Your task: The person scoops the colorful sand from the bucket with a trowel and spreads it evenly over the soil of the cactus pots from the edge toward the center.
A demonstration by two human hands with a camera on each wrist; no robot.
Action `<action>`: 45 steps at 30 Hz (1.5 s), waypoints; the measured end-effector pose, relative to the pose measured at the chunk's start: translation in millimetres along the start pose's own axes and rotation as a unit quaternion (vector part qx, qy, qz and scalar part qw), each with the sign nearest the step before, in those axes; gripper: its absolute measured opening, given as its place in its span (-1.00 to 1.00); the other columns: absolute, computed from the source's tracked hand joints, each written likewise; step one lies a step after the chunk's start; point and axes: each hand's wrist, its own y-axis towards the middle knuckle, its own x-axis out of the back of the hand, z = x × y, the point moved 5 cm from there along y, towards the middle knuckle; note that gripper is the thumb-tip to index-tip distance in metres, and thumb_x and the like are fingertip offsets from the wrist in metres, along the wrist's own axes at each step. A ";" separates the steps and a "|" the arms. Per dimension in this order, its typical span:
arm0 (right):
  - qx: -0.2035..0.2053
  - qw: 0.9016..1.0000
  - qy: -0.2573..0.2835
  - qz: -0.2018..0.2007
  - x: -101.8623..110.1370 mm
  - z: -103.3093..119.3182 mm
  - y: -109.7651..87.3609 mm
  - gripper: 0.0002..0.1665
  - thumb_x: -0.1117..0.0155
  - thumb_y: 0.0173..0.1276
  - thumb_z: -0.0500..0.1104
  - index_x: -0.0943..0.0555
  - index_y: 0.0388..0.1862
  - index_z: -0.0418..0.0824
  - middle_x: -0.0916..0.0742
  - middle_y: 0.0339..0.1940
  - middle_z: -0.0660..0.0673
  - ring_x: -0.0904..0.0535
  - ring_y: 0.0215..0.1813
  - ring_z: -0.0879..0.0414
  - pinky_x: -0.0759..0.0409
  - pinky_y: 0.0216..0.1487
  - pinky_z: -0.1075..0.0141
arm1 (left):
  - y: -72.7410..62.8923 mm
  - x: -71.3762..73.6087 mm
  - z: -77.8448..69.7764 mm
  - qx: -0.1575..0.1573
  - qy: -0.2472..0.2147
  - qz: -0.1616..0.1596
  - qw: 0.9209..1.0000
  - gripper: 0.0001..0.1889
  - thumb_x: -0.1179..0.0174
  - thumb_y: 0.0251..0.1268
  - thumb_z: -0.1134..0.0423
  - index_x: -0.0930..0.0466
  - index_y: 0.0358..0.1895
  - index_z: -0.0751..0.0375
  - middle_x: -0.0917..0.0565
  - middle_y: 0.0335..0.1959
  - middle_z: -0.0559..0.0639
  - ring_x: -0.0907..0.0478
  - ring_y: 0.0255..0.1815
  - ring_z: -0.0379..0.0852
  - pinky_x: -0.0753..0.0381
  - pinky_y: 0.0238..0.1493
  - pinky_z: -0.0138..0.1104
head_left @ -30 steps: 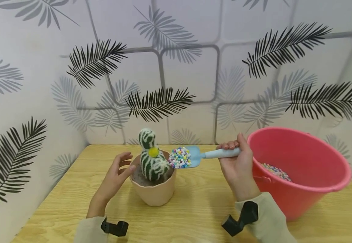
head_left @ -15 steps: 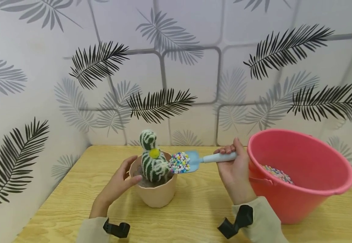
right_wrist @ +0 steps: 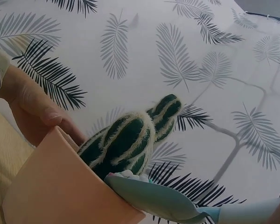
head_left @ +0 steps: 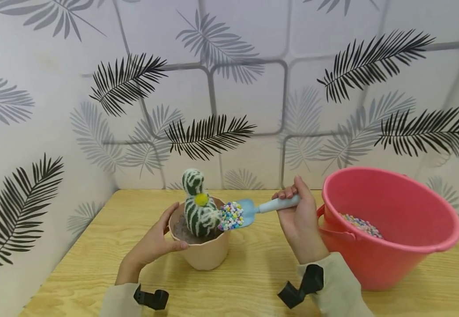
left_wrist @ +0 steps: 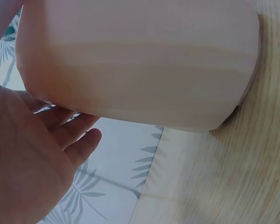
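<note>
A peach flowerpot (head_left: 205,255) stands on the wooden table, with a green-and-white knitted cactus (head_left: 199,215) with a yellow flower upright in grey filling. My left hand (head_left: 154,244) holds the pot's left side, thumb at the near rim and fingers round the far side; in the left wrist view the fingers (left_wrist: 70,128) lie along the pot wall. My right hand (head_left: 298,220) grips the handle of a light blue scoop (head_left: 247,211) loaded with multicoloured beads (head_left: 231,215). Its tip reaches over the pot's right rim, beside the cactus, slightly tilted down.
To the right stands a large pink bucket (head_left: 392,202) with more coloured beads (head_left: 361,225) inside; its handle hangs on the near left side. Behind the wooden table (head_left: 261,286) rises a wall covered in leaf-patterned paper (head_left: 249,101).
My left hand has moved right and closed round the pot's left side. The right hand has shifted left and the scoop tip has dipped lower over the pot rim.
</note>
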 end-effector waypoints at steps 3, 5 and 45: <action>0.004 1.000 -0.019 0.005 -5.0 -0.9 0.7 -0.51 0.10 0.54 -0.15 -0.33 -0.68 -0.16 -0.41 -0.74 0.00 -0.33 -0.54 0.16 -0.30 -0.22 0.34 | -0.5 0.9 -0.1 0.001 0.003 0.003 1.000 0.14 -0.41 0.05 0.07 0.26 0.52 0.27 0.13 0.52 0.34 0.10 0.48 0.41 0.02 0.36 0.30; 0.007 0.999 -0.031 0.005 -7.6 -2.0 1.0 -0.50 0.09 0.54 -0.16 -0.33 -0.69 -0.17 -0.41 -0.75 0.00 -0.33 -0.54 0.16 -0.30 -0.23 0.35 | -1.5 1.6 -0.1 0.003 0.010 0.003 1.000 0.14 -0.41 0.06 0.06 0.26 0.52 0.25 0.12 0.52 0.35 0.10 0.48 0.42 0.02 0.36 0.29; 0.026 0.991 -0.126 0.023 -36.1 -4.3 -3.6 -0.49 0.05 0.50 -0.25 -0.40 -0.74 -0.17 -0.45 -0.76 0.01 -0.36 -0.57 0.17 -0.36 -0.24 0.35 | -2.2 4.1 -1.1 0.043 0.033 0.001 0.999 0.13 -0.40 0.06 0.00 0.25 0.53 0.20 0.10 0.52 0.32 0.03 0.45 0.47 -0.15 0.32 0.25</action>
